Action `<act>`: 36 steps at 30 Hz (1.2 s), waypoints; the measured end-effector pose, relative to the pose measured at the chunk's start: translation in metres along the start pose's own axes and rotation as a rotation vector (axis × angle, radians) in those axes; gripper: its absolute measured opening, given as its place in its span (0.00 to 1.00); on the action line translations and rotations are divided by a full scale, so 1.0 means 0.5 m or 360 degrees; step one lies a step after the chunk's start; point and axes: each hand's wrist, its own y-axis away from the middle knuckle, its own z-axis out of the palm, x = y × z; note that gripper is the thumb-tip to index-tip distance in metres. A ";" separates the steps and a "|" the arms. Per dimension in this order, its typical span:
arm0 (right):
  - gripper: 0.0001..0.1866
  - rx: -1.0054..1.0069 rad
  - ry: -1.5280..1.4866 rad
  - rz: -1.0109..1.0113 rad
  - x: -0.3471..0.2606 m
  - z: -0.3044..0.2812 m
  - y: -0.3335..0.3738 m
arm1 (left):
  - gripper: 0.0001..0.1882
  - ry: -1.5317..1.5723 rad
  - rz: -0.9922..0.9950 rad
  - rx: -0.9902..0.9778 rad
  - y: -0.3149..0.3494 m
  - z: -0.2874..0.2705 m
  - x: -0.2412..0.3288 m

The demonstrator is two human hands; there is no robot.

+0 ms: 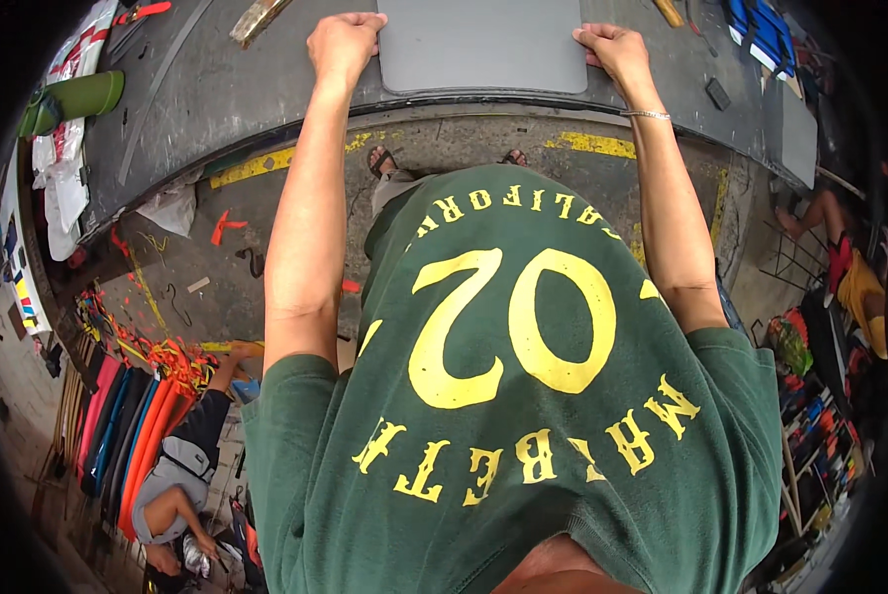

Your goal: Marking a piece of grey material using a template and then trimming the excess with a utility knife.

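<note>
A flat grey sheet with rounded corners (483, 49) lies on the dark worktable (236, 99), its near edge close to the table's front edge. My left hand (345, 45) pinches the sheet's left side between thumb and fingers. On the opposite side, my right hand (614, 51) grips the right edge in the same way, a thin bracelet on that wrist. The sheet's far end runs out of the top of the picture.
On the table's left lie a green roll (82, 102) and white plastic wrapping (59, 188). To the right are a small dark block (717, 94), blue straps (764, 40) and a grey panel (796, 134). Orange scraps (228, 227) litter the floor. A person (181, 465) sits lower left; another is at right.
</note>
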 end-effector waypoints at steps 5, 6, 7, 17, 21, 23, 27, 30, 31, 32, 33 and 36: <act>0.23 -0.0152 0.0227 -0.0024 -0.034 -0.013 -0.016 | 0.16 0.0270 0.0017 0.0027 0.020 -0.014 0.003; 0.23 0.0080 0.0617 -0.0237 -0.070 -0.002 -0.001 | 0.19 0.0302 0.0024 0.0063 0.032 -0.018 -0.002; 0.24 0.0346 0.0998 -0.0440 -0.103 0.003 0.010 | 0.19 -0.0096 0.0447 0.0312 0.057 -0.018 0.011; 0.17 -0.0236 0.1034 -0.1386 -0.272 0.203 -0.134 | 0.08 -0.0666 0.1715 -0.0188 0.186 0.007 0.028; 0.21 -0.0858 0.0771 -0.0963 -0.300 0.181 -0.169 | 0.10 -0.0715 0.1753 -0.0097 0.197 0.019 0.015; 0.20 -0.0576 0.0933 -0.1059 -0.281 0.194 -0.164 | 0.10 -0.0803 0.1816 -0.0028 0.194 0.027 0.020; 0.21 -0.0593 0.0872 -0.0985 -0.290 0.186 -0.181 | 0.10 -0.0774 0.1844 0.0060 0.191 0.037 0.018; 0.20 -0.0501 0.0879 -0.1018 -0.291 0.188 -0.151 | 0.10 -0.0744 0.1849 0.0073 0.192 0.032 0.020; 0.20 -0.0266 0.0997 -0.1121 -0.288 0.183 -0.156 | 0.10 -0.0746 0.1796 0.0001 0.196 0.030 0.031; 0.22 -0.0407 0.1002 -0.1115 -0.278 0.194 -0.161 | 0.09 -0.0749 0.1748 -0.0064 0.201 0.024 0.041; 0.24 -0.0512 0.1021 -0.1091 -0.261 0.184 -0.184 | 0.09 -0.0670 0.1754 -0.0104 0.200 0.033 0.048; 0.22 -0.0397 0.1024 -0.1241 -0.253 0.182 -0.162 | 0.09 -0.0613 0.1611 -0.0121 0.215 0.029 0.061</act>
